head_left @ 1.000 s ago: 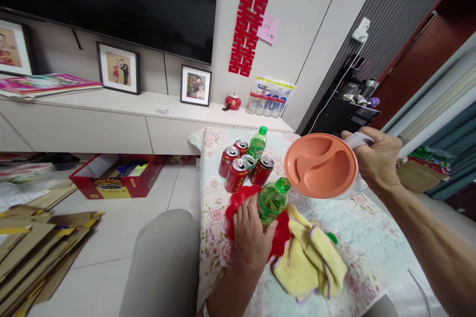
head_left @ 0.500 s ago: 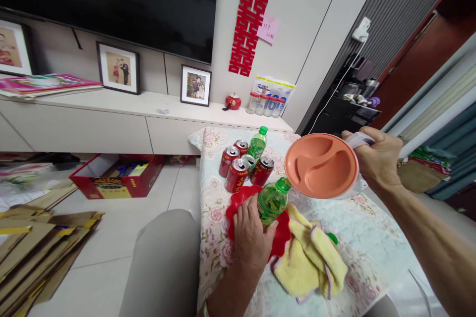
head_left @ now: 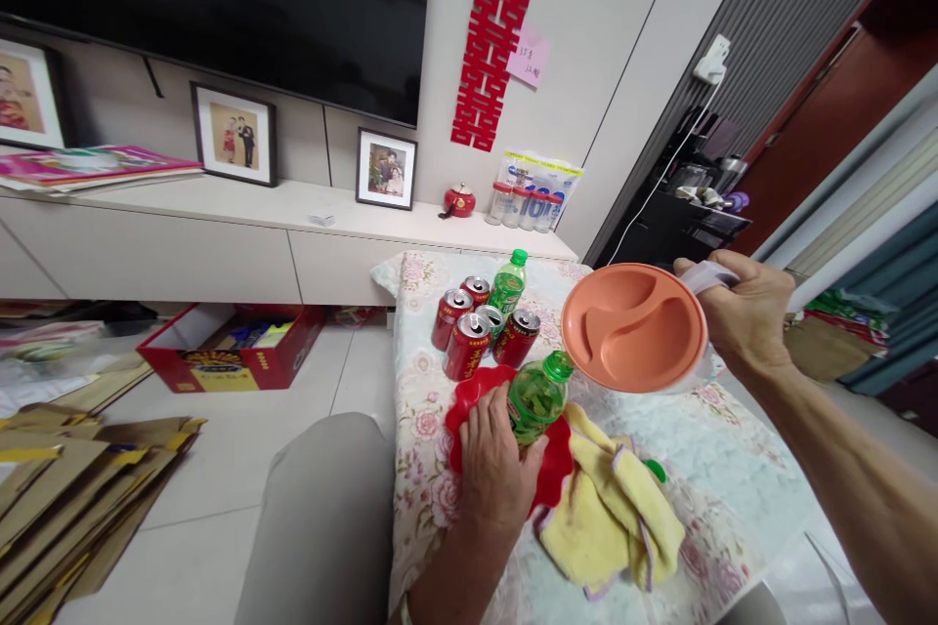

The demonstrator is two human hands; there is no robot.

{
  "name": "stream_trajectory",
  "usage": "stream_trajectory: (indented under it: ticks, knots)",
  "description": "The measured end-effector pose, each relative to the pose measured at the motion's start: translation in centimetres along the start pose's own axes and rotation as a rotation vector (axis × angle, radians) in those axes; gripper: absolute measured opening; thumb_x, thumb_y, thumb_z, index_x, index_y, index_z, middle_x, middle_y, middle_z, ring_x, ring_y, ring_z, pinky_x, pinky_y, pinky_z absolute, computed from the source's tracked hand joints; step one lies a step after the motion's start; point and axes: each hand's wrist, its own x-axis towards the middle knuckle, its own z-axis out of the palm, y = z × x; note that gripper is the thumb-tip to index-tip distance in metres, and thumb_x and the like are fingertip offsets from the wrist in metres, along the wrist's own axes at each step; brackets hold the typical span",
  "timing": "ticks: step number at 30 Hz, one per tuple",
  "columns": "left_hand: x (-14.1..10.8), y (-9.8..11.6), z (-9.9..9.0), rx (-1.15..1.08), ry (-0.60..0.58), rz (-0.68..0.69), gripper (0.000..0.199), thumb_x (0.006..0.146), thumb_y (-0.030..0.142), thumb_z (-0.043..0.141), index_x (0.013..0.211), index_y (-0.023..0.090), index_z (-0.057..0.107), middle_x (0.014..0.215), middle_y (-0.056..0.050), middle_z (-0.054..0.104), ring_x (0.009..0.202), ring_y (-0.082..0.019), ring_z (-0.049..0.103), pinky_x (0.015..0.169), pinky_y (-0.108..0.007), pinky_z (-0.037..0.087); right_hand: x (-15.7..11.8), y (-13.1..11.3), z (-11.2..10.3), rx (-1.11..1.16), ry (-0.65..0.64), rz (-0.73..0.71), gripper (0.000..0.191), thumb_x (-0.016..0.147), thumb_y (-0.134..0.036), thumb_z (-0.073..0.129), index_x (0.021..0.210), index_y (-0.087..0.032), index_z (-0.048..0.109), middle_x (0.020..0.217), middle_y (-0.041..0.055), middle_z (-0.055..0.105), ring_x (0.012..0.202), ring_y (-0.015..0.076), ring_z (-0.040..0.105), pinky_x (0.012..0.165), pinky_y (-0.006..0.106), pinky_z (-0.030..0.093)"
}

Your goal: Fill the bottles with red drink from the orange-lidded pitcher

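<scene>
My left hand (head_left: 492, 449) is wrapped round the lower part of a green bottle (head_left: 538, 398), which leans over a red scalloped plate (head_left: 555, 471). My right hand (head_left: 747, 312) grips the pale handle of a pitcher with an orange divided lid (head_left: 634, 327). The lid faces me, close to the bottle's green cap. Several red cans (head_left: 467, 349) stand behind the plate, beside another green bottle (head_left: 508, 283). A yellow cloth (head_left: 616, 518) lies crumpled right of the plate, with a green cap (head_left: 655, 471) at its edge.
A floral tablecloth (head_left: 733, 469) covers the table. Behind it, a white cabinet (head_left: 293, 215) holds photo frames (head_left: 385, 168), a red pot (head_left: 459, 201) and glass jars (head_left: 522, 209). A red box (head_left: 227, 352) and flattened cardboard (head_left: 88, 488) lie on the floor at left.
</scene>
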Motion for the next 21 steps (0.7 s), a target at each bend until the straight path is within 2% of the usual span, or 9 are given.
stream_trajectory:
  ticks: [21]
  knots:
    - [0.05,-0.01,-0.04,0.027,0.005,0.018,0.070,0.076,0.019,0.077,0.137,0.014,0.044,0.128,-0.017,0.065,0.116,-0.034,0.063,0.096,-0.051,0.053,-0.04,-0.16,-0.06,0.007,-0.006,0.001,0.043,0.074,-0.038,0.065,0.050,-0.021,0.034,0.056,-0.0061,0.023,0.055,0.0080,0.023,0.046,0.025,0.016]
